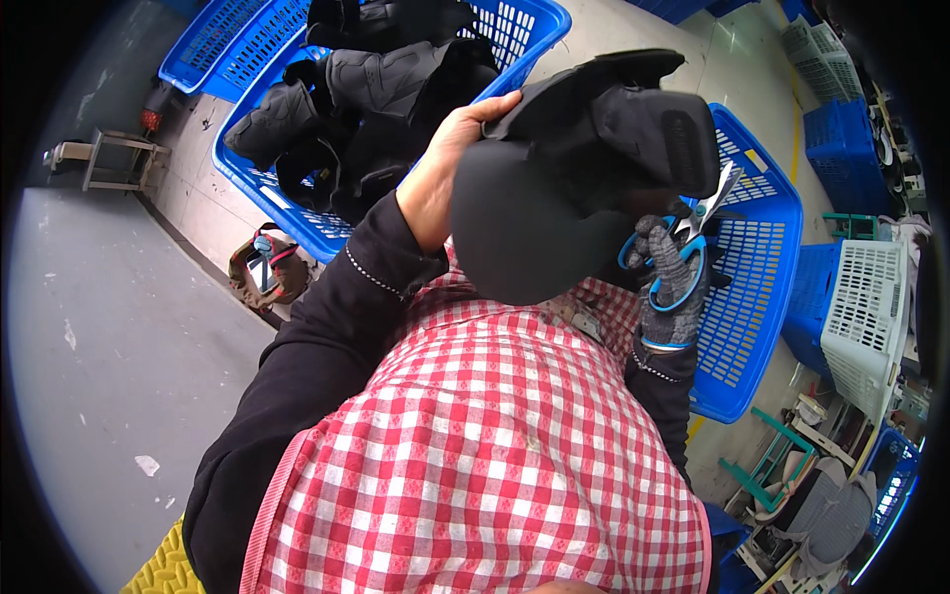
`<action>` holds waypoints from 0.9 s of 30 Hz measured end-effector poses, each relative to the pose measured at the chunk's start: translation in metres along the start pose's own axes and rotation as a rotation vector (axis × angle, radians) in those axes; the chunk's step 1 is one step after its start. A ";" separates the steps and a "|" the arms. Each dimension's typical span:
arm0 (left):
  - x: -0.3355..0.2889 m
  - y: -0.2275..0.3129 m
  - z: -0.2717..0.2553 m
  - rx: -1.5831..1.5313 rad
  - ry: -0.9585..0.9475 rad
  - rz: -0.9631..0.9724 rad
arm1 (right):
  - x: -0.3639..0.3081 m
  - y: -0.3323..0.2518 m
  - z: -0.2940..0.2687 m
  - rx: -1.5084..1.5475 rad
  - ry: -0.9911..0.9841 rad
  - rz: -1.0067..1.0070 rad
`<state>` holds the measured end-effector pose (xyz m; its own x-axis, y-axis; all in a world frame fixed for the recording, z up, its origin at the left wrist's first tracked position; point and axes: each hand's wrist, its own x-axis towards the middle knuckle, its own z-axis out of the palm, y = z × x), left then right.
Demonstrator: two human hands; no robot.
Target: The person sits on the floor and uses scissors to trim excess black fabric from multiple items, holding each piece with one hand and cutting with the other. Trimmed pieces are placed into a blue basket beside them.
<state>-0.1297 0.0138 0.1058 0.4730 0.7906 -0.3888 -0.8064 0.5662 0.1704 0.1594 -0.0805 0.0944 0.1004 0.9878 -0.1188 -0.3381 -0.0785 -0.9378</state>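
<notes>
In front of my chest is a black moulded pad [534, 223] with a broad rounded flap and a thick ribbed strap end on its right. My bare left hand [445, 173] is closed on its left edge; some fingers are hidden behind it. My right hand [668, 287], in a grey knit glove, grips blue-handled scissors [711, 203] by the finger loops. Their blades point up and away, parted a little, just right of the pad. Whether the gloved fingers touch the pad, I cannot tell.
A blue basket [332, 236] beyond my left arm is heaped with similar black pads [381, 84]. Another blue basket [757, 287] stands right of my gloved hand. Further right are a white crate [863, 312] and a green metal frame [767, 475]. A bag [269, 272] rests on the left.
</notes>
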 end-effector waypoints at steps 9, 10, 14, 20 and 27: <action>0.008 -0.011 -0.003 0.199 -0.119 0.354 | -0.010 0.000 0.006 -0.028 0.100 -0.052; 0.009 -0.012 -0.007 0.203 -0.129 0.366 | -0.011 0.000 0.007 -0.021 0.096 -0.057; 0.011 -0.019 -0.015 0.251 -0.206 0.319 | -0.013 -0.001 0.011 -0.080 0.091 -0.065; -0.010 -0.078 0.006 0.383 -0.006 0.228 | -0.015 0.000 0.012 -0.191 0.018 -0.052; -0.036 -0.097 -0.008 0.846 -0.122 -0.113 | -0.020 0.003 0.017 -0.868 0.068 -0.331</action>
<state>-0.0713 -0.0714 0.0964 0.6088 0.7108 -0.3523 -0.2397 0.5881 0.7724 0.1406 -0.0980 0.0997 0.1310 0.9699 0.2052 0.5326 0.1057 -0.8398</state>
